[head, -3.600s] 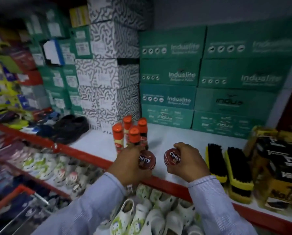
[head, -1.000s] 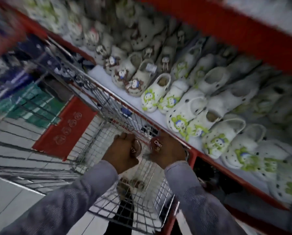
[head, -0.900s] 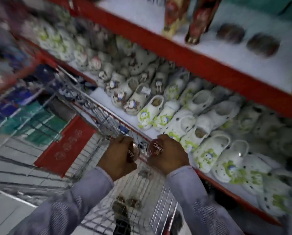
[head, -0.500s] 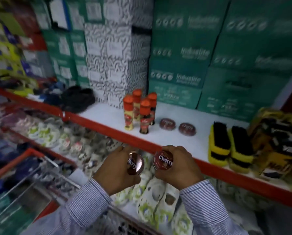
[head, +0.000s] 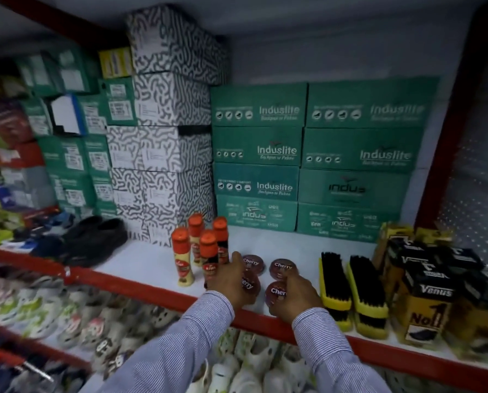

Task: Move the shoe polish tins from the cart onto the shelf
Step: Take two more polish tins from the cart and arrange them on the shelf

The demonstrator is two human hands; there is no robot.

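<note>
A: Tins?
B: Four in view, all on the white shelf (head: pixel 152 259). Two rear tins, rear left tin (head: pixel 252 263) and rear right tin (head: pixel 282 268), lie flat, lids up, side by side, nobody touching them.
A: The other two?
B: In hand. Left hand (head: pixel 231 282) is wrapped round the left front tin (head: pixel 248 282), lid tilted toward the camera. Right hand (head: pixel 296 293) grips the right front tin (head: pixel 276 292), also tilted. Both sit just in front of the rear pair, low over the shelf near its red front edge (head: pixel 152 290). Can't tell if they touch the surface.
A: Neighbours?
B: Four orange-capped polish bottles (head: pixel 198 251) upright, just left of the left hand. Two yellow-backed brushes (head: pixel 353 290) right of the right hand, then black-and-yellow Venus boxes (head: pixel 430 296). Green Induslite boxes (head: pixel 308 160) and black-and-white patterned boxes (head: pixel 163 148) stacked behind. Black shoes (head: pixel 95 239) further left.
A: Below?
B: White clogs (head: pixel 245 361) on the lower shelf. Striped sleeves on both arms.
</note>
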